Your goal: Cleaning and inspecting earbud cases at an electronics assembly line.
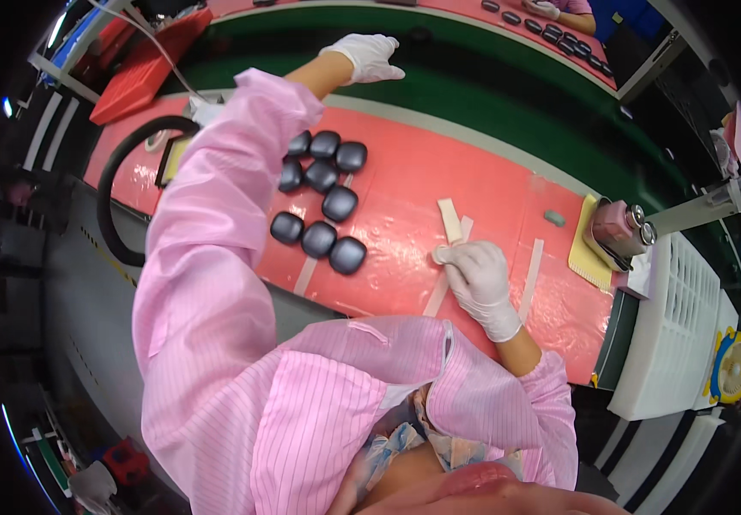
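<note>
My left hand (369, 58), in a white glove, is stretched out over the green belt (465, 77) beyond the table. Its fingers are extended and apart, with nothing visible in them. My right hand (479, 283), gloved too, hovers low over the pink table mat (405, 189). Its thumb and fingers pinch a small pale piece (443, 255), possibly a bit of cloth; the kind is unclear. Just beyond lies a cream strip (449, 220), and I cannot tell whether the two are joined. Several glossy dark rounded-square pieces (339, 204) sit in rows between my arms; my left sleeve hides some.
At the right stand a pink container with metal caps (615, 225) on a yellow pad (589, 249), and a small green-grey block (554, 218). A black hose (106, 189) curves at left near a red tray (143, 73). Across the belt, another person's gloved hand (542, 9) is near more dark pieces.
</note>
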